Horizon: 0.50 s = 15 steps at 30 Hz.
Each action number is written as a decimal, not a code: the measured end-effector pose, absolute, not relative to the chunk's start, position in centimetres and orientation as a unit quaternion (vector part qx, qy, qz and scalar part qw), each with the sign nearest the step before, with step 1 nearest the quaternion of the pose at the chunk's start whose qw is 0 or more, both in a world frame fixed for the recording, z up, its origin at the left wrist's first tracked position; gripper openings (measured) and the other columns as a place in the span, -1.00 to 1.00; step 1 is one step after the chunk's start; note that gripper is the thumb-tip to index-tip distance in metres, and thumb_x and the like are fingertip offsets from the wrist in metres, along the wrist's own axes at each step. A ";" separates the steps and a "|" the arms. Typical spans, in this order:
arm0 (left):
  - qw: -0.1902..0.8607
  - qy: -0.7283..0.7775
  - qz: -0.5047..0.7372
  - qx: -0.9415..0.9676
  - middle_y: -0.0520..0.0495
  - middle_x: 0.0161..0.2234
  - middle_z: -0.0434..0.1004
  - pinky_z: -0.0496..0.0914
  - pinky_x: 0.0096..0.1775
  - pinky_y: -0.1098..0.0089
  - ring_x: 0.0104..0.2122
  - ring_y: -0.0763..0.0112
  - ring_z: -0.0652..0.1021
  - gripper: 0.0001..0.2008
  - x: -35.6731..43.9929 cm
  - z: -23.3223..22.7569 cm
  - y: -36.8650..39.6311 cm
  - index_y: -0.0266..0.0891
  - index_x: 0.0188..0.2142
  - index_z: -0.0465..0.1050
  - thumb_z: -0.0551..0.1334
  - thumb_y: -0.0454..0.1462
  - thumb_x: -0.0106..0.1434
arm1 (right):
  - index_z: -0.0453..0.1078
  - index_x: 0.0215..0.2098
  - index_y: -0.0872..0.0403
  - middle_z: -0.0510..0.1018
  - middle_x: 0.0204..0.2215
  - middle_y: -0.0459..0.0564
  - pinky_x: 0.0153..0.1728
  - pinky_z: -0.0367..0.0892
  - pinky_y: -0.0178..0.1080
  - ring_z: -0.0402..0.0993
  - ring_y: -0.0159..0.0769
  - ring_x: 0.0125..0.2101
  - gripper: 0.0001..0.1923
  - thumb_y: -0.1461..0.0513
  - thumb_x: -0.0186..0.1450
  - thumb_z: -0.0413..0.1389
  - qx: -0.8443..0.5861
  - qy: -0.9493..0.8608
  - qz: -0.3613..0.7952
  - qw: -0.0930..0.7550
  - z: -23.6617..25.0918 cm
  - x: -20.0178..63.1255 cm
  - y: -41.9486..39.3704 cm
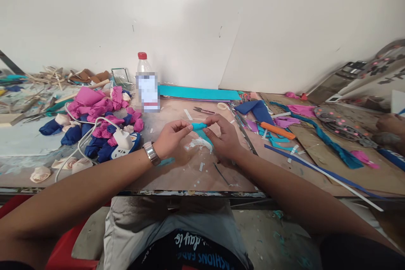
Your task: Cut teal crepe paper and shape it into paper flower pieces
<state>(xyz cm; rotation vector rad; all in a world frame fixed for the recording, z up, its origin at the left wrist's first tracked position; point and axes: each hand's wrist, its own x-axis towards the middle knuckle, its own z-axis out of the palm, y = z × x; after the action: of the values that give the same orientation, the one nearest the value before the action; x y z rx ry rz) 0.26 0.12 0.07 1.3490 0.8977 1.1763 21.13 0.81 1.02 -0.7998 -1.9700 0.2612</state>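
While both my left hand (171,137) and right hand (223,135) pinch the teal strip (199,126) closed, the roll may loosen if my fingers slip.

Worn wooden workbench (177,177) carrying pink and navy fabric rolls (95,122) and white power strip (125,141) at left, plastic bottle (146,86) and teal sheet (199,93) far centre, orange-handled cutter (276,130) and blue strips (316,171) right.

Teal strip (199,126) between left hand (171,137) and right hand (224,137); grip seemingly pinched.
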 end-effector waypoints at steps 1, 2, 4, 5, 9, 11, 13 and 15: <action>0.538 0.377 0.493 0.571 0.04 -0.46 0.38 0.22 -0.35 0.40 -0.44 0.46 0.32 -0.59 0.3 0.1 0.1 -0.26 -0.40 0.48 0.40 0.06 0.14 | 0.39 -0.14 0.00 0.52 -0.27 -0.03 -0.14 0.39 -0.14 0.46 -0.22 -0.22 -0.90 0.18 0.39 0.16 -0.330 -0.805 0.106 0.481 1.0 21.1 0.8; 0.535 0.376 0.493 0.574 0.04 -0.46 0.38 0.22 -0.35 0.40 -0.44 0.46 0.32 -0.59 0.3 0.1 0.0 -0.26 -0.40 0.47 0.39 0.06 0.15 | 0.39 -0.14 0.00 0.52 -0.27 -0.03 -0.14 0.39 -0.14 0.46 -0.22 -0.22 -0.91 0.19 0.39 0.15 -0.331 -0.804 0.105 0.483 1.0 21.1 0.8; 0.530 0.374 0.492 0.580 0.04 -0.46 0.39 0.23 -0.33 0.40 -0.43 0.45 0.34 -0.59 0.3 0.0 0.0 -0.27 -0.39 0.47 0.39 0.06 0.16 | 0.39 -0.15 0.00 0.51 -0.27 -0.03 -0.15 0.39 -0.14 0.46 -0.22 -0.23 -0.91 0.19 0.39 0.15 -0.334 -0.799 0.102 0.489 1.0 21.1 0.8; 0.529 0.373 0.493 0.581 0.04 -0.46 0.39 0.24 -0.32 0.39 -0.42 0.45 0.35 -0.59 0.3 0.0 0.0 -0.27 -0.39 0.47 0.39 0.06 0.16 | 0.38 -0.15 0.01 0.51 -0.27 -0.03 -0.15 0.39 -0.14 0.46 -0.23 -0.23 -0.91 0.20 0.39 0.15 -0.337 -0.796 0.102 0.493 1.0 21.1 0.9; 0.530 0.375 0.492 0.580 0.01 -0.43 0.44 0.27 -0.28 0.37 -0.40 0.43 0.37 -0.57 0.3 -0.1 0.0 -0.26 -0.39 0.49 0.35 0.08 0.19 | 0.38 -0.14 0.01 0.51 -0.26 -0.02 -0.15 0.39 -0.14 0.45 -0.23 -0.23 -0.90 0.19 0.38 0.15 -0.346 -0.791 0.107 0.494 1.0 21.2 1.0; 0.526 0.375 0.495 0.581 0.00 -0.41 0.46 0.28 -0.27 0.37 -0.39 0.42 0.38 -0.55 0.2 -0.1 0.0 -0.27 -0.39 0.50 0.30 0.11 0.23 | 0.38 -0.14 0.01 0.51 -0.26 -0.03 -0.15 0.39 -0.14 0.45 -0.23 -0.23 -0.90 0.19 0.38 0.15 -0.345 -0.794 0.108 0.488 1.0 21.2 1.0; 0.521 0.374 0.499 0.583 0.01 -0.43 0.44 0.27 -0.29 0.38 -0.40 0.43 0.37 -0.55 0.2 -0.1 0.0 -0.27 -0.39 0.50 0.31 0.10 0.24 | 0.38 -0.14 0.01 0.52 -0.25 -0.03 -0.15 0.39 -0.14 0.45 -0.23 -0.23 -0.90 0.19 0.38 0.16 -0.342 -0.798 0.108 0.484 0.9 21.2 1.0; 0.519 0.370 0.502 0.584 0.04 -0.46 0.40 0.24 -0.32 0.39 -0.43 0.45 0.34 -0.58 0.2 0.0 0.0 -0.26 -0.40 0.49 0.36 0.08 0.19 | 0.39 -0.14 0.01 0.52 -0.26 -0.03 -0.15 0.39 -0.14 0.45 -0.23 -0.23 -0.89 0.19 0.38 0.16 -0.339 -0.801 0.108 0.481 0.9 21.2 1.0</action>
<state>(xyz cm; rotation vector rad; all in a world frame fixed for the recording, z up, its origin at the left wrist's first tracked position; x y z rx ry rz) 0.23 -0.01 0.03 1.4011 0.8870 1.2046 21.21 1.02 0.89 -0.8267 -1.9545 0.2628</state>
